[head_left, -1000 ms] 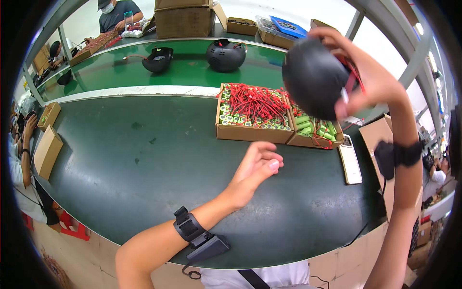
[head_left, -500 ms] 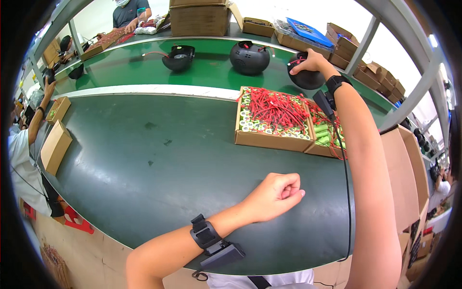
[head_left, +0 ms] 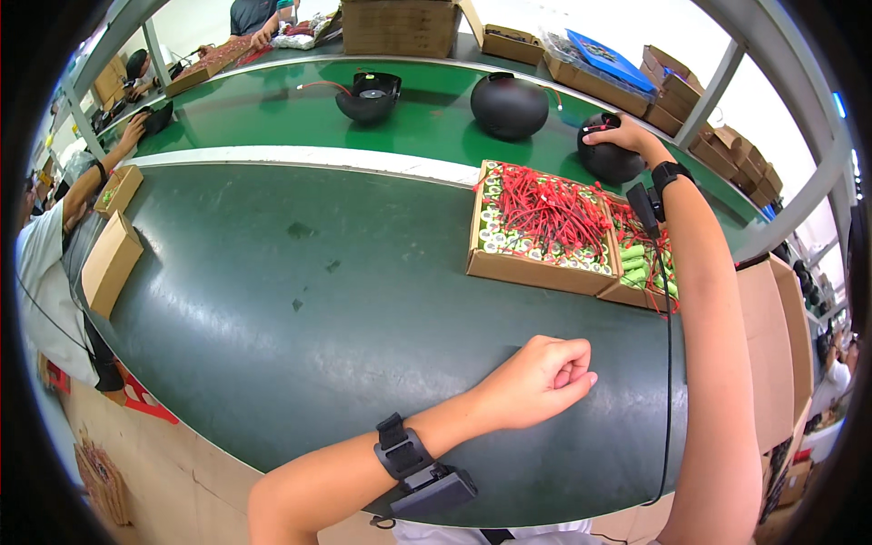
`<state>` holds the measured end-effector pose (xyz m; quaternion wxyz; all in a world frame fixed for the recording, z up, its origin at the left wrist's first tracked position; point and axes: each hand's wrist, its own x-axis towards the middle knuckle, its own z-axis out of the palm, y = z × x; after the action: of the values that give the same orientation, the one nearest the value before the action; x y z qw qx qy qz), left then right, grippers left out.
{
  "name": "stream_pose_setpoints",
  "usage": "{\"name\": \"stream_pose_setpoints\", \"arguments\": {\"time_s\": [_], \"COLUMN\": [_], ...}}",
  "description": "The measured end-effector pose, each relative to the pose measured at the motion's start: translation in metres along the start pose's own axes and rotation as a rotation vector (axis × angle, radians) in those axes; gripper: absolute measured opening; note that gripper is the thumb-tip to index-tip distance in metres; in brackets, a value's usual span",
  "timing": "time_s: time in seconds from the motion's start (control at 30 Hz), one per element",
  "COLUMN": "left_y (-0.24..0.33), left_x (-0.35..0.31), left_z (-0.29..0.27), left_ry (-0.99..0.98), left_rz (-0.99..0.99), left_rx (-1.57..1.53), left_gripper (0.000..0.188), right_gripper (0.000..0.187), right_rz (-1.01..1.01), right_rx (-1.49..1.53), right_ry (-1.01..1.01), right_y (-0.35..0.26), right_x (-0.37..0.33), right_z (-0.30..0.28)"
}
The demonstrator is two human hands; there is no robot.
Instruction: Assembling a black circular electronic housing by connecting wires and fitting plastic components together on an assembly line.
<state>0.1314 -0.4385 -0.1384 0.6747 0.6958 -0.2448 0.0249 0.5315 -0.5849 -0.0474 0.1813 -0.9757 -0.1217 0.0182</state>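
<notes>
My right hand (head_left: 627, 136) reaches across to the green belt and grips a round black plastic housing (head_left: 610, 162) by its upper rim, where a bit of red wire shows. Close to me, my left hand (head_left: 552, 381) is curled into a loose fist above the dark green tabletop (head_left: 363, 300), with no object visible in it. Between the hands, a cardboard box (head_left: 536, 271) is packed with green cells topped by red wire leads (head_left: 554, 209). Against its right side sits a second box (head_left: 622, 289) of green cells (head_left: 634, 263) and leads.
Two more black housings, one round (head_left: 509, 107) and one open (head_left: 368, 102), are on the green belt (head_left: 254, 109). At far left a co-worker's hand (head_left: 132, 132) touches a black shell (head_left: 158, 118). Cartons (head_left: 400, 29) and a blue tray (head_left: 610, 60) line the back; metal posts (head_left: 708, 86) frame the right.
My view has shifted, so most things appear farther right. My right hand keeps its grip on the black housing. The co-worker's hand has come to the far-left shell. My left fist looks the same.
</notes>
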Motion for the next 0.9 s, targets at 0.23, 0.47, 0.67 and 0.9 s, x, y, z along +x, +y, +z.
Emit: {"name": "stream_pose_setpoints", "arguments": {"time_s": [0.23,0.47,0.67,0.9], "left_y": [-0.008,-0.004,-0.005,-0.004], "left_x": [-0.003,0.003,-0.001,0.005], "left_z": [-0.004,0.001,-0.003,0.000], "left_ry": [-0.004,-0.029,-0.010,-0.052], "left_rz": [-0.008,0.033,0.035,0.024], "left_rx": [-0.023,-0.006,0.012,-0.056], "left_gripper": [0.026,0.026,0.025,0.020], "right_gripper": [0.133,0.063,0.036,0.030], "right_rz": [0.186,-0.393,-0.906,-0.811], "right_rx": [-0.617,-0.667,-0.228,-0.295], "right_ry": [0.203,0.029,0.125,-0.164], "right_y": [-0.055,-0.141,-0.262,-0.307], "right_x": [-0.054,-0.095,-0.129,-0.062], "right_z": [-0.003,-0.064,0.016,0.108]}}
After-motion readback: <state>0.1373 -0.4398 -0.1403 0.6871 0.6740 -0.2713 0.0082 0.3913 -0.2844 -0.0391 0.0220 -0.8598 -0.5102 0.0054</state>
